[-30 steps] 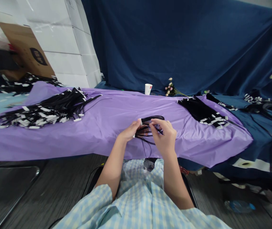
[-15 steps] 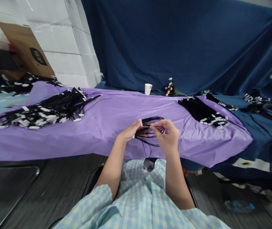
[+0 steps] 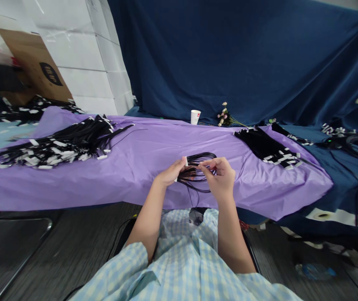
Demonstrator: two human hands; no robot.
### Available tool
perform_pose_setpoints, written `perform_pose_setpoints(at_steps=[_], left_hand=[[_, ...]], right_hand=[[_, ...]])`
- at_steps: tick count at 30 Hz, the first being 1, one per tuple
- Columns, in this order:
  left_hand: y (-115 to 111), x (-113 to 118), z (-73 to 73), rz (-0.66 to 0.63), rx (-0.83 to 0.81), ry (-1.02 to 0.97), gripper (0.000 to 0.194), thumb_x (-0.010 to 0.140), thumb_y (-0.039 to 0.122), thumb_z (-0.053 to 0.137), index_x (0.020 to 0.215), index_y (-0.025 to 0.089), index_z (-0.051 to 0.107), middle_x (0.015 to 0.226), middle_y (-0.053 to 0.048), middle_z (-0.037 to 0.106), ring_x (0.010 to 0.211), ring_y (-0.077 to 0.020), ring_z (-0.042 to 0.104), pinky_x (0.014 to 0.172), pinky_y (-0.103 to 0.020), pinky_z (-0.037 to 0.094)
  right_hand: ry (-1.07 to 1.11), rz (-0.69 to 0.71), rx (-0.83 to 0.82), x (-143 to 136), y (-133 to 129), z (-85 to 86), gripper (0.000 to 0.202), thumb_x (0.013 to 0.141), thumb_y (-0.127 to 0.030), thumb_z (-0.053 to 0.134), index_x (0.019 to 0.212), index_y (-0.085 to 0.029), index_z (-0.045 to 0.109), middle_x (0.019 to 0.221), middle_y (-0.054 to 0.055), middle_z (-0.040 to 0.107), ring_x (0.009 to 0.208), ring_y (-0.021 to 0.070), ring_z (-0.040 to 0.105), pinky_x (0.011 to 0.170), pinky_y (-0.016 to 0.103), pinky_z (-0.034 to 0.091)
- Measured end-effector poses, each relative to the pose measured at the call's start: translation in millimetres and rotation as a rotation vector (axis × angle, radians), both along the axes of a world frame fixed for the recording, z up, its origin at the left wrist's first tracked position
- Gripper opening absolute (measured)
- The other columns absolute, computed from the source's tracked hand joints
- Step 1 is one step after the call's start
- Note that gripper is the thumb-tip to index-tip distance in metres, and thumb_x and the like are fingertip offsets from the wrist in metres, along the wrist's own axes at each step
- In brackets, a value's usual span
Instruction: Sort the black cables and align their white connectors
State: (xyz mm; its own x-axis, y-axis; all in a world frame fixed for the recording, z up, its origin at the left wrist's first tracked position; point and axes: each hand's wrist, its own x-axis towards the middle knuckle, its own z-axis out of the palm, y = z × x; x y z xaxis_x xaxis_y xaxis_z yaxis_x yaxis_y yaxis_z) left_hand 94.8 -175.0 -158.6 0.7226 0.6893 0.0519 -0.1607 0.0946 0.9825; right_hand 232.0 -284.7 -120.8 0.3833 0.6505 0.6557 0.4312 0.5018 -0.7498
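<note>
A looped bundle of thin black cords [image 3: 198, 189] is held over the purple cloth, near its front edge. My left hand [image 3: 172, 172] is closed on the bundle's left end, where white tags show beside the fingers. On the right side of the loops, my right hand [image 3: 221, 173] pinches at the cords with thumb and forefinger; exactly what lies between the fingertips is too small to make out. A few thin cords hang below the bundle toward the checked shirt.
Piles of black cords with white tags lie on the purple cloth [image 3: 154, 142], a large pile [image 3: 72, 140] at left and a smaller one [image 3: 262, 144] at right. A paper cup [image 3: 195, 117] and artificial flowers [image 3: 224, 116] stand behind.
</note>
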Motion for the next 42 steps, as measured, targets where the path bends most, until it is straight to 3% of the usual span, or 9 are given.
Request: perform_pose_setpoints(at_steps=[8,15,28,31,34,37,40,42], left_hand=[[2,0,-3.3,-0.024,0.012,0.005,0.065,0.076,0.078,0.048,0.075,0.014,0.063,0.07,-0.008,0.069,0.069,-0.0206,0.066,0.071,-0.036,0.052],[3,0,-3.9,-0.034,0.018,-0.013,0.067,0.072,0.079,0.052,0.073,0.013,0.062,0.069,-0.007,0.067,0.066,-0.0192,0.065,0.07,-0.035,0.052],[0,1,0.9,-0.059,-0.062,-0.075,0.064,0.068,0.075,0.061,0.071,0.012,0.066,0.068,-0.008,0.068,0.064,-0.0198,0.065,0.065,-0.034,0.054],[1,1,-0.9,-0.04,-0.1,-0.114,0.057,0.071,0.069,0.064,0.071,0.012,0.067,0.066,-0.007,0.068,0.061,-0.0187,0.065,0.064,-0.032,0.054],[0,0,1.2,-0.013,-0.168,-0.165,0.05,0.079,0.061,0.061,0.077,0.012,0.07,0.071,-0.008,0.07,0.064,-0.0183,0.067,0.063,-0.029,0.054],[-1,-3,7.4,0.006,-0.265,-0.212,0.053,0.086,0.061,0.052,0.087,0.012,0.071,0.073,-0.009,0.069,0.061,-0.0184,0.067,0.053,-0.026,0.052],[-3,-8,15.0,0.026,-0.345,-0.3,0.064,0.087,0.068,0.039,0.087,0.012,0.071,0.061,-0.007,0.063,0.048,-0.0157,0.059,0.042,-0.024,0.045],[-6,-10,20.5,0.053,-0.375,-0.4,0.068,0.087,0.072,0.031,0.082,0.015,0.069,0.054,-0.003,0.055,0.042,-0.012,0.051,0.039,-0.021,0.04]], right_hand=[[0.02,-0.033,0.028,-3,4,-2.8,0.027,0.077,-0.022,0.071,0.073,-0.021,0.045,0.077,0.001,0.072,0.076,0.0167,0.07,0.068,0.027,0.049],[-0.102,-0.103,-0.074,-5,1,2.8,0.021,0.082,-0.025,0.066,0.074,-0.021,0.046,0.083,0.002,0.072,0.074,0.0143,0.064,0.069,0.026,0.046],[-0.224,-0.083,-0.108,-6,0,5.8,0.021,0.085,-0.024,0.061,0.072,-0.022,0.044,0.085,0.002,0.071,0.079,0.0169,0.062,0.073,0.03,0.045],[-0.151,-0.04,-0.099,-3,-1,8.0,0.014,0.082,-0.024,0.064,0.079,-0.021,0.051,0.087,0.003,0.07,0.078,0.0164,0.062,0.073,0.03,0.046],[0.1,0.049,-0.014,6,2,6.4,0.019,0.078,-0.028,0.07,0.083,-0.02,0.055,0.09,0.005,0.068,0.083,0.017,0.064,0.076,0.03,0.049],[0.332,0.046,0.033,20,6,-0.1,0.025,0.077,-0.033,0.072,0.085,-0.02,0.052,0.096,0.006,0.067,0.092,0.0167,0.064,0.084,0.031,0.049],[0.362,0.059,-0.064,31,8,-7.3,0.024,0.08,-0.036,0.069,0.087,-0.02,0.052,0.089,0.003,0.066,0.082,0.0136,0.063,0.079,0.028,0.049],[0.32,0.162,-0.19,32,7,-9.8,0.023,0.08,-0.036,0.07,0.086,-0.018,0.057,0.08,0.002,0.065,0.072,0.0126,0.06,0.071,0.026,0.048]])
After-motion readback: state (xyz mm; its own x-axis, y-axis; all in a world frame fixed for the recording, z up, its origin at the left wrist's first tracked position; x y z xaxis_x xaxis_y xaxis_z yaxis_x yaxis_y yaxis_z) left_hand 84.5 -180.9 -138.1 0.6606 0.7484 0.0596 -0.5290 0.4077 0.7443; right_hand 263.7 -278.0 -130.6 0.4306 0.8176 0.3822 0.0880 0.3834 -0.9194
